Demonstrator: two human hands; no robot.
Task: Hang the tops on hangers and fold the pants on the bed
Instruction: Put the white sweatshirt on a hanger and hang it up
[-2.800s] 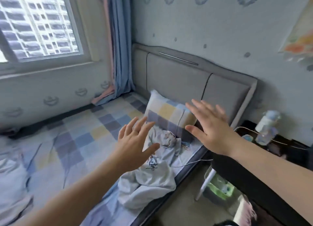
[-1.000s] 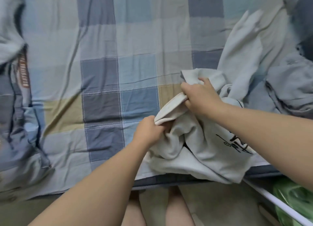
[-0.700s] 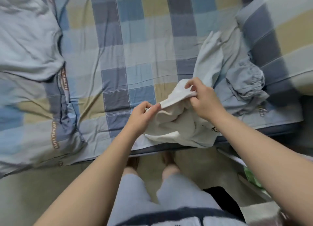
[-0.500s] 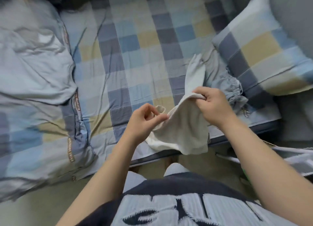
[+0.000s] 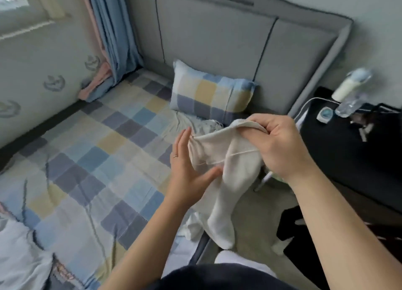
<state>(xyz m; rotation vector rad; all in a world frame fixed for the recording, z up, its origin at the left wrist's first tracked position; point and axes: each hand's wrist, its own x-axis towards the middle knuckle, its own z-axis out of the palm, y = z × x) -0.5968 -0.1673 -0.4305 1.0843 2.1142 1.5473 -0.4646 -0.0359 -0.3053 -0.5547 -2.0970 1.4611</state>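
**White garment lifted off the bed edge, left hand let go**

The right hand [image 5: 280, 146] has its grip closed on the upper edge of the white garment [image 5: 219, 194], with the fingers curled over a bunched fold. It holds the fold up in front of the pillow [image 5: 211, 96]. Half a second ago the left hand [image 5: 187, 172] pinched that same edge. Now its grip is wide, the fingers straight and together, with the palm and thumb lying against the cloth's left side.

The garment then lay bunched low over the side of the bed [image 5: 97, 159]. Now most of it hangs free from the right hand, and its lower end drops past the mattress edge, over the floor.

The view has also swung up from the checked sheet to take in the grey headboard [image 5: 217, 39] and the blue curtain [image 5: 113, 35]. To the right is a black counter [image 5: 339, 150] with a bottle [image 5: 348, 85] on it.

A crumpled grey-blue piece of clothing [image 5: 204, 126] lies just below the pillow, behind the hands. Another pale piece [image 5: 17, 257] lies at the bed's near left corner.
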